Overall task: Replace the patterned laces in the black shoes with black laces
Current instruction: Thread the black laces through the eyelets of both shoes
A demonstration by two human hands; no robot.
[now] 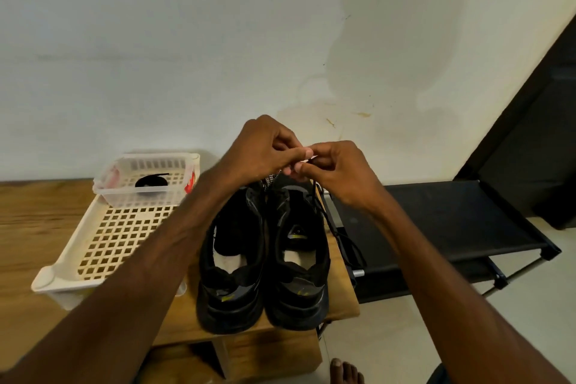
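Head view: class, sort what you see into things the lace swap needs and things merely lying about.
Job: black shoes; black lace pinched by left hand and right hand; patterned lace; coiled black lace in small basket.
Lying about: cream tray; black rack.

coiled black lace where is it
Head view, left side: the coiled black lace lies inside the small clear basket at the far end of the cream tray.
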